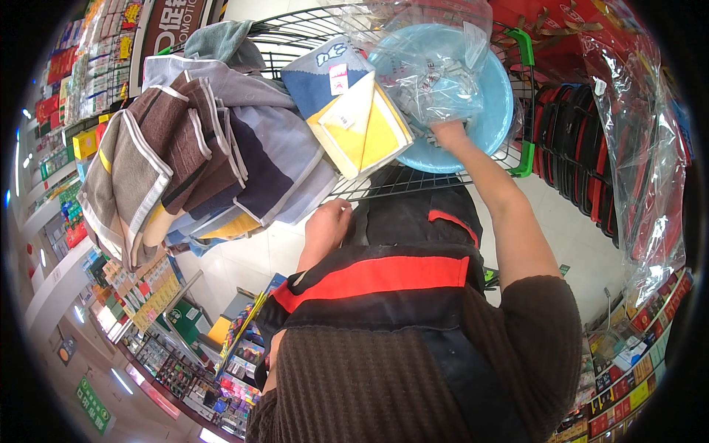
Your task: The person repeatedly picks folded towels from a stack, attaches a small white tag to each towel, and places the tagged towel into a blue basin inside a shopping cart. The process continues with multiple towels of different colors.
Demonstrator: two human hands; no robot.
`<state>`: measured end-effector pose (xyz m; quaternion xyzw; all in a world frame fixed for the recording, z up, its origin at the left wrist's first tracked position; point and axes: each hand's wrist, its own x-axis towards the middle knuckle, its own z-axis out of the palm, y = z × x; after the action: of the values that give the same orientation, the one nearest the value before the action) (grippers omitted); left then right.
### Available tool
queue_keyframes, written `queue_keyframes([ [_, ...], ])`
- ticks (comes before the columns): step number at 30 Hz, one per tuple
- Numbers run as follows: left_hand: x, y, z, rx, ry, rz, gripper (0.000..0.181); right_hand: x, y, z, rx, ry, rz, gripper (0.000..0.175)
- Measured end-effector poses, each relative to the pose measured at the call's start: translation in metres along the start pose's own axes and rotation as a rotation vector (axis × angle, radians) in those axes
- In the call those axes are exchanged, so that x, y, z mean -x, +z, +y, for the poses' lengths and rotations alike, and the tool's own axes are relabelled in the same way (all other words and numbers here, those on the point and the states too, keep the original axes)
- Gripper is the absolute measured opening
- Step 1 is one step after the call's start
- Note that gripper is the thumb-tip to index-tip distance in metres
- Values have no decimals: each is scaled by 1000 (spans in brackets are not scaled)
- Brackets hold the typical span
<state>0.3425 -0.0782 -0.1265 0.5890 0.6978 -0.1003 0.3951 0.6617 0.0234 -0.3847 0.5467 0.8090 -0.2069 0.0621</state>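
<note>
My right hand [450,134] reaches into a light blue plastic basin [498,111]. Its fingers are among small grey pieces [415,126], partly under a clear plastic bag [437,91], so I cannot see whether they grip anything. My left hand [332,220] hangs low beside the black apron [382,221] with the red band, just below the near rim of a wire shopping cart [388,188]; its fingertips are partly hidden. Left of the basin lies a folded yellow, white and blue towel [360,122] with a tag. Farther left, brown, grey and purple towels [205,144] are heaped.
Stacked black and red shopping baskets [576,149] stand right of the cart. Clear plastic sheeting [648,183] hangs beside them, near red packaging [559,33]. Stocked shelves [72,88] line the left side. Pale floor tiles [548,221] show under the cart.
</note>
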Motion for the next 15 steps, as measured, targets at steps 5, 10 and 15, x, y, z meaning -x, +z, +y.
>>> queue_keyframes([
  [5,-3,-1,-1,-4,-7,12,21,-5,7,23,-269,145,-243,30],
  [10,-11,-3,1,9,18,25,21,-11,2,33,-300,163,-355,34],
  [15,-12,-4,5,41,26,36,21,0,-18,9,-212,78,-346,32],
])
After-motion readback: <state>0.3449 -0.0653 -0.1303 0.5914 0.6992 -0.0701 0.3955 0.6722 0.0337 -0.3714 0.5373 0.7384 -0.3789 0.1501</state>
